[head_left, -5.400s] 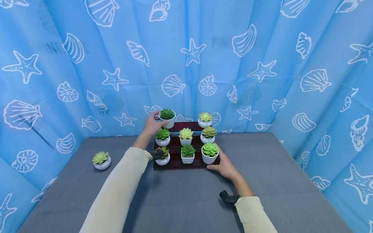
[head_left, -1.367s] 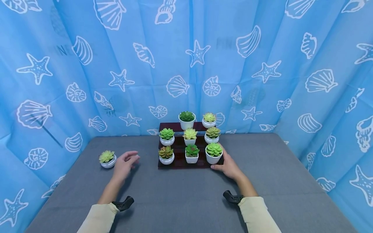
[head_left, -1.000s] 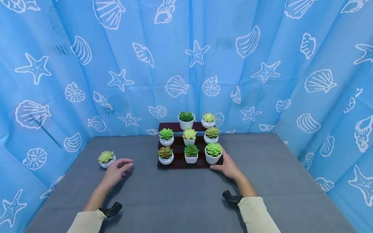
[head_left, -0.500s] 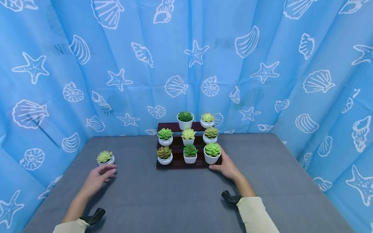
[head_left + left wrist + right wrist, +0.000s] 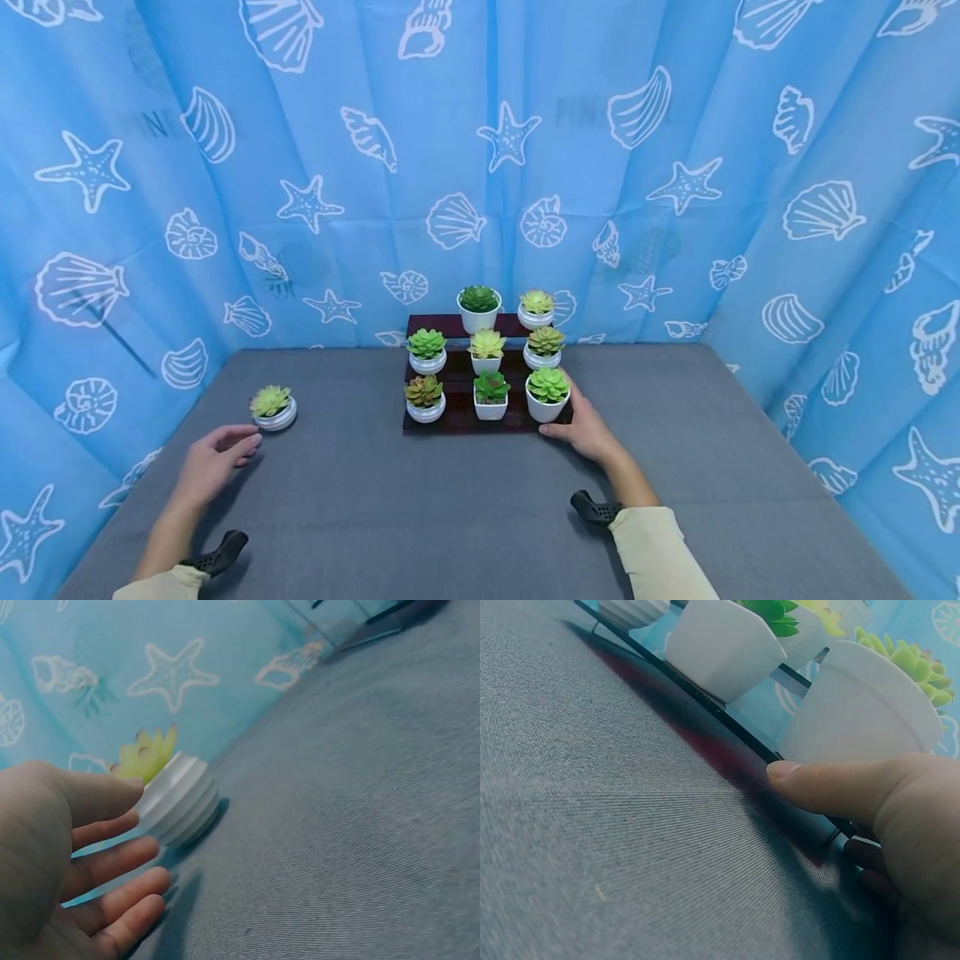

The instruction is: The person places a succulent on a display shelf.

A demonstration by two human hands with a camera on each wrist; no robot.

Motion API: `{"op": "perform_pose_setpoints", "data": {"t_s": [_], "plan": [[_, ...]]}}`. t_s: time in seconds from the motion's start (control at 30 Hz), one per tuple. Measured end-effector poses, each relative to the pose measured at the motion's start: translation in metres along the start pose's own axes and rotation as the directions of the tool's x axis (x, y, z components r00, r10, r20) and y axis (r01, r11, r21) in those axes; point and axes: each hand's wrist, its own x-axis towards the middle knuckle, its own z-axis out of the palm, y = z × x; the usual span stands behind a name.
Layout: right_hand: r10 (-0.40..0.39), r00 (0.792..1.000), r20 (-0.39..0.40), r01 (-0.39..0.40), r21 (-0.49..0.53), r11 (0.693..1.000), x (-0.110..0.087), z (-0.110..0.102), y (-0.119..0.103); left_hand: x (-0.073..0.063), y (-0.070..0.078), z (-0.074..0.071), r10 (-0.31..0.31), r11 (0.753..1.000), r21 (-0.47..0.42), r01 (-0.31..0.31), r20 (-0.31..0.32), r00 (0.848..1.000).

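My left hand (image 5: 208,467) hovers over the grey cloth at the left, fingers loosely bent and holding nothing. Just beyond its fingertips stands a pale yellow-green potted succulent (image 5: 274,415) in a ribbed white pot; the left wrist view shows the pot (image 5: 180,801) beyond the thumb. My right hand (image 5: 588,429) grips the right end of a dark red three-tier stand (image 5: 432,324). In the right wrist view the thumb (image 5: 817,784) lies on the stand's front edge, beside a white pot (image 5: 859,705), and the other fingers are partly hidden below.
Several potted succulents fill the stand's two lower tiers. On its top tier, a dark green succulent (image 5: 478,309) is in the middle and a yellow-green succulent (image 5: 536,308) at the right. A blue shell-print curtain (image 5: 375,208) hangs behind and along both sides of the table.
My left hand has let go of the dark green succulent, now at the top tier's middle instead of its left. It has moved left, near the loose succulent. My right hand stays on the stand.
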Motion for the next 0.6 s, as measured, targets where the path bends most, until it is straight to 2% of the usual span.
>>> {"op": "perform_pose_setpoints", "data": {"t_s": [0.27, 0.5, 0.6], "plan": [[0.008, 1.0, 0.006, -0.008, 0.003, 1.0, 0.001, 0.0, -0.001, 0.008, -0.002, -0.002, -0.054, 0.998, -0.019, 0.053, -0.055, 0.997], [0.01, 1.0, 0.007, -0.01, -0.002, 1.0, 0.001, 0.0, -0.001, 0.017, 0.001, 0.002, -0.085, 0.993, -0.079, 0.082, -0.037, 0.996], [0.013, 1.0, 0.009, -0.013, -0.009, 1.0, 0.001, 0.0, 0.0, 0.02, 0.004, 0.004, -0.083, 0.994, -0.072, 0.08, -0.033, 0.996]]}}
